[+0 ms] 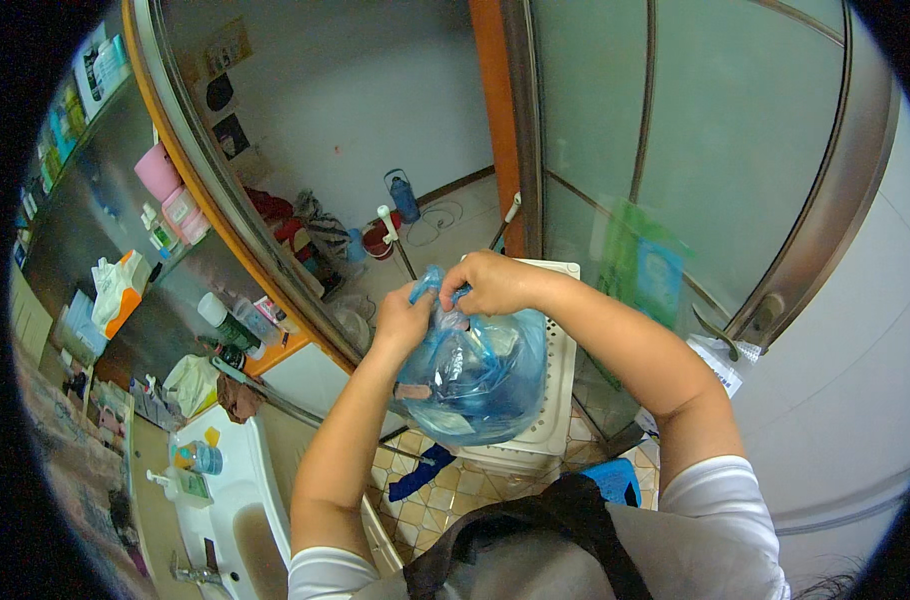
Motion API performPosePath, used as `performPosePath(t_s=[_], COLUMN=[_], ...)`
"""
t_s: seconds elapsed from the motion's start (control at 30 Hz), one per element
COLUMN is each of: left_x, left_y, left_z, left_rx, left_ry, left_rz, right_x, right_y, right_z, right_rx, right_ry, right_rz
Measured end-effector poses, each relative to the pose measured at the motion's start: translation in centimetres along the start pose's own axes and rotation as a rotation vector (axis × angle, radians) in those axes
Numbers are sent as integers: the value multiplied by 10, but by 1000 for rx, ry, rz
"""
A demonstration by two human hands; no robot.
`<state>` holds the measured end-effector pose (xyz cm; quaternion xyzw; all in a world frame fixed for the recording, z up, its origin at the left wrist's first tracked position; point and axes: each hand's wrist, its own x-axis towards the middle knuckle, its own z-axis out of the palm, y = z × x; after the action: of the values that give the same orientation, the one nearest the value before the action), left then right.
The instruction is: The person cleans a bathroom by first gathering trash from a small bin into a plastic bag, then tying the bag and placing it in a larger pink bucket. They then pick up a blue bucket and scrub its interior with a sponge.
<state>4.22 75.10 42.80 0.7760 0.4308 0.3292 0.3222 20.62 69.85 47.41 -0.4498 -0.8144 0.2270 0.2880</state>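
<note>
Both hands are at the gathered top of a translucent blue plastic bag point(480, 395), which is in front of the person, over a white plastic surface point(550, 410) with rows of holes; whether the bag rests its weight there I cannot tell. The left hand point(405, 318) is closed around a twist of the film, and the right hand point(490, 284), just beside it, pinches the film between bent fingers. The bag bulges below them, with pale and pinkish items showing dimly through it (too blurred by the film to name). On the tiled floor point(405, 450) nearby lies a dark blue cloth point(422, 475). To the left is a white sink point(233, 470) with a pump bottle point(187, 487) on its rim. Beyond the doorway stand a red bucket point(378, 240) and a blue flask point(403, 197); a glass door point(695, 130) is at the right.
</note>
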Motion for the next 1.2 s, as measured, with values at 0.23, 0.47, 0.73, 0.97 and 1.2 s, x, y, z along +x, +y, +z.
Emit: performPosePath(t_s=[0.23,0.47,0.73,0.97,1.2], left_x=[-15,-25,-38,-35,-31], left_y=[-14,-15,-26,-67,-65], left_z=[-7,15,46,73,32], left_rx=[-53,593,746,805,-78], left_ry=[-222,-389,-516,-549,-383], left_rz=[341,331,317,246,13], right_x=[9,-3,-32,-59,-87], right_y=[19,42,57,74,27], right_z=[25,33,94,119,100], right_rx=[389,552,236,72,-165], right_ry=[171,353,573,488,317], right_rz=[284,277,170,205,-94])
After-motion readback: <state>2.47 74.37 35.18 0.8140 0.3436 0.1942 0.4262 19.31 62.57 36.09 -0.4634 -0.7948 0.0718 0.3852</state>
